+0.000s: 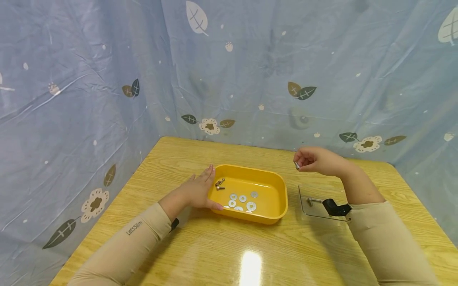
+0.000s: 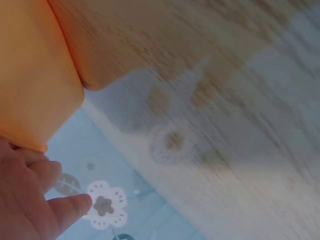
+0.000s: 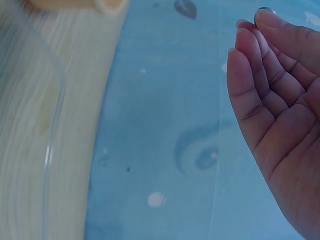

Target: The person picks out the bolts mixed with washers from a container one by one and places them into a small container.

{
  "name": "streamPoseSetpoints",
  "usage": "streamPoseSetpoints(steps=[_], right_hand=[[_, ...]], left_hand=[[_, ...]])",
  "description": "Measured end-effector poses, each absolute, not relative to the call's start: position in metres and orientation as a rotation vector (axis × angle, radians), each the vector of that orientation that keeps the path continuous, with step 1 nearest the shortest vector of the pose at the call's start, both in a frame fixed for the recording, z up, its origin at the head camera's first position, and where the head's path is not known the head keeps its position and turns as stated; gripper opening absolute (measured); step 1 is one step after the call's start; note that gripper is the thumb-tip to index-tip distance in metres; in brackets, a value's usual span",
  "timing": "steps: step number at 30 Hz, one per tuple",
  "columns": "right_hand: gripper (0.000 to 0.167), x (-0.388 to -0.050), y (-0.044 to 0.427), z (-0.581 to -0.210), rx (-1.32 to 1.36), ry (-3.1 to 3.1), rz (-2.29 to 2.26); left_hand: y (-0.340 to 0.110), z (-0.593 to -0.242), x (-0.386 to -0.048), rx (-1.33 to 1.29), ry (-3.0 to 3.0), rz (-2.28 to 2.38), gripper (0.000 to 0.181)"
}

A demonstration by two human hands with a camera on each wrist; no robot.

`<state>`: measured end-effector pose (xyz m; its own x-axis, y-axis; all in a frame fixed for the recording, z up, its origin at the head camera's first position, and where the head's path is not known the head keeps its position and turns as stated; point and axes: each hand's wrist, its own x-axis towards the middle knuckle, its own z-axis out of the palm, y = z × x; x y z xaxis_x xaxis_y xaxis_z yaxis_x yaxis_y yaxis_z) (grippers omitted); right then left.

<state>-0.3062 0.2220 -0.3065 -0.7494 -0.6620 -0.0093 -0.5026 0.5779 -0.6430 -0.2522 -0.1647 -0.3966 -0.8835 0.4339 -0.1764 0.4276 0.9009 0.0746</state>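
Observation:
Between thumb and fingertips my right hand (image 1: 320,161) pinches a small metal bolt (image 1: 296,165), raised above the table over the far side of a clear plastic container. In the right wrist view the thumb covers most of the bolt (image 3: 267,9). My left hand (image 1: 198,192) rests against the left end of a yellow tray (image 1: 275,194), fingers extended along its side and thumb on the front rim. Inside the tray lie several flat washers (image 1: 242,198), with a few bolts (image 1: 220,187) near its left wall.
The clear container (image 1: 304,208) stands to the right of the tray, under my right forearm, with a bolt (image 1: 315,200) visible in it. Patterned blue curtains (image 1: 250,79) hang behind and beside the wooden table (image 1: 222,250).

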Motion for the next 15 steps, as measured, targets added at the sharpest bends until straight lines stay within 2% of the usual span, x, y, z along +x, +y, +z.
streamPoseSetpoints(steps=[15], right_hand=[[0.018, -0.307, 0.26, -0.328, -0.796, 2.488, -0.969]], left_hand=[[-0.165, -0.395, -0.251, 0.644, 2.866, 0.06, 0.132]])
